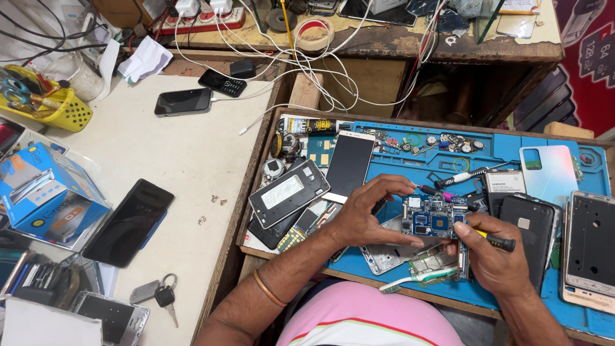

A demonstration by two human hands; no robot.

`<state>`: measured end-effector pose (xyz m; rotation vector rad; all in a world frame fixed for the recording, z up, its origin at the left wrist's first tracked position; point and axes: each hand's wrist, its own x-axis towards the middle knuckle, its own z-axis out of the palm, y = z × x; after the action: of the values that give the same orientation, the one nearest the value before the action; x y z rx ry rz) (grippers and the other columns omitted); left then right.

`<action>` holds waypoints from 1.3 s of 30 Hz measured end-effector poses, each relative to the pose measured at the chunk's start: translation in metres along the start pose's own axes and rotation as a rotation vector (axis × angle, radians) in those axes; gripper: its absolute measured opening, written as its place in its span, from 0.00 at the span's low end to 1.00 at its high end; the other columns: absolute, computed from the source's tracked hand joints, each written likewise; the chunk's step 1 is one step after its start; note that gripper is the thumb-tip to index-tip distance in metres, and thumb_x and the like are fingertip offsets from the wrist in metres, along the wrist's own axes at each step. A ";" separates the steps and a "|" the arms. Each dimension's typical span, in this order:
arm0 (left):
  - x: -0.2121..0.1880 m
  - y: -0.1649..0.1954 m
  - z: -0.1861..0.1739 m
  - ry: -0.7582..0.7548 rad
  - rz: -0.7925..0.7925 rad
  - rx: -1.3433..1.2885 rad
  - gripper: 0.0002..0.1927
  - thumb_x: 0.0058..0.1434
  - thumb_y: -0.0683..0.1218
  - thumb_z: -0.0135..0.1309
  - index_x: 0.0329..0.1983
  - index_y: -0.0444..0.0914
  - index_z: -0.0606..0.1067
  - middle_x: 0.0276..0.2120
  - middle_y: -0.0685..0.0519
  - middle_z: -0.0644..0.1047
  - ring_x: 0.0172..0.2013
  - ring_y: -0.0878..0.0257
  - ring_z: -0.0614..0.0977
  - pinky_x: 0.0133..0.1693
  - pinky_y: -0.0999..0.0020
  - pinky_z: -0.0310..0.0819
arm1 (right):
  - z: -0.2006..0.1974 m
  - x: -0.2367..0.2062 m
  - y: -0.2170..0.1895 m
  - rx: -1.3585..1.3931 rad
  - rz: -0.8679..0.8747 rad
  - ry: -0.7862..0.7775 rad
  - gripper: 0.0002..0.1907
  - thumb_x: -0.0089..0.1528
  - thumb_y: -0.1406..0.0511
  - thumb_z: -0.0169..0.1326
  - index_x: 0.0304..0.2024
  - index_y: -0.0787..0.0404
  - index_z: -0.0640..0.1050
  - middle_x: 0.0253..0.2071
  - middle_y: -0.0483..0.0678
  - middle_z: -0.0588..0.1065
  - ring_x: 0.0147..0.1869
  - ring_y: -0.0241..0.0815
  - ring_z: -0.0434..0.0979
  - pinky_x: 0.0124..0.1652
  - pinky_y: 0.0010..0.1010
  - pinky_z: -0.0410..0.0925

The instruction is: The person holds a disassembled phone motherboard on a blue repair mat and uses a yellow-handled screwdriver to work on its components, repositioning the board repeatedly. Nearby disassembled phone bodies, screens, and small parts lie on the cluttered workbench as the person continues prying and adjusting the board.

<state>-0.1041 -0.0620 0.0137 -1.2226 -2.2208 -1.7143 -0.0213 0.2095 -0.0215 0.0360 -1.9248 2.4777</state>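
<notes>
Here the left hand (365,214) curls over a blue circuit board (432,221), its thumb under the board's near edge and its fingers arched along the far edge, so the board is pinched and held just above the blue mat (500,144). The right hand (490,253) is closed around a yellow-and-black screwdriver (496,240), the handle lying across the fingers and pointing right; its tip is hidden behind the board, so I cannot tell where it touches. Under the board lie a silver phone frame (384,256) and a second small board (432,263), with a white toothbrush (416,280) near the mat's front edge. Left of the left hand sits an opened phone back (288,192), and beside it a white phone (349,163) lies face up. To the right of the hands are a black phone (528,234), a pale iridescent back cover (548,173) and a dark frame (589,240). On the white table (192,154) to the left rest a dark phone (128,221), a blue box (45,195) and keys (160,296).
</notes>
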 end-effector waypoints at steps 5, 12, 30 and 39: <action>0.001 0.001 0.002 0.021 0.055 0.054 0.45 0.42 0.61 0.77 0.61 0.47 0.70 0.59 0.52 0.75 0.56 0.62 0.82 0.52 0.67 0.83 | 0.001 -0.001 -0.001 0.039 -0.047 -0.034 0.11 0.69 0.68 0.54 0.39 0.75 0.80 0.34 0.59 0.79 0.35 0.42 0.79 0.35 0.31 0.73; 0.000 0.000 0.002 0.023 0.083 0.078 0.44 0.42 0.61 0.77 0.61 0.46 0.70 0.58 0.52 0.76 0.55 0.62 0.82 0.52 0.68 0.84 | 0.003 -0.001 -0.002 0.036 -0.063 -0.003 0.11 0.68 0.69 0.54 0.42 0.75 0.80 0.35 0.59 0.79 0.34 0.41 0.78 0.34 0.30 0.72; 0.000 0.000 0.003 0.022 0.059 0.064 0.42 0.45 0.61 0.76 0.61 0.45 0.71 0.57 0.52 0.76 0.54 0.62 0.82 0.49 0.70 0.84 | 0.002 -0.002 -0.001 0.020 -0.065 -0.011 0.12 0.69 0.68 0.54 0.41 0.75 0.80 0.34 0.59 0.79 0.34 0.41 0.78 0.33 0.30 0.73; -0.002 0.000 0.004 0.011 0.045 0.060 0.42 0.45 0.60 0.76 0.60 0.45 0.71 0.57 0.52 0.77 0.56 0.61 0.82 0.51 0.67 0.84 | 0.000 -0.003 0.002 0.029 -0.064 -0.003 0.12 0.68 0.68 0.54 0.42 0.75 0.80 0.35 0.59 0.79 0.34 0.41 0.78 0.33 0.30 0.73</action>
<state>-0.1014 -0.0594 0.0108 -1.2361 -2.2046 -1.6218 -0.0179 0.2089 -0.0237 0.1004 -1.8576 2.4667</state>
